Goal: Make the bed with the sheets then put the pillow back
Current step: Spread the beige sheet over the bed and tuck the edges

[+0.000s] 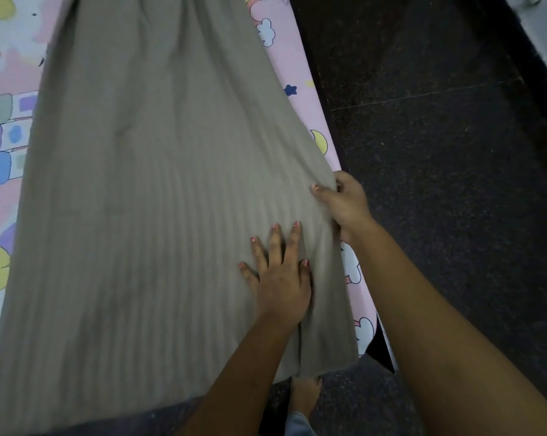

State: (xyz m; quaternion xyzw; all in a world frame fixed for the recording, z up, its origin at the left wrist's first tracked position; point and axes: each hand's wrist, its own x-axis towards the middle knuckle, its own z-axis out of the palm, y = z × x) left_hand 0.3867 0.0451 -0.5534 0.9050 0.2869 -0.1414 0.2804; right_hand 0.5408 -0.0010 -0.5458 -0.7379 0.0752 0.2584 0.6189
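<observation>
A grey-beige ribbed sheet (146, 190) lies lengthwise over the bed, on top of a pink cartoon-print bedsheet (300, 73). My left hand (281, 275) presses flat on the grey sheet near its right edge, fingers spread and straight. My right hand (344, 202) grips the grey sheet's right edge at the side of the bed, thumb on top and fingers curled under the cloth. The sheet's near end hangs over the foot of the bed. No pillow is in view.
A dark speckled stone floor (438, 152) runs along the right side of the bed. My bare foot (305, 394) stands on the floor at the bed's near corner. The pink bedsheet also shows along the left (1, 127).
</observation>
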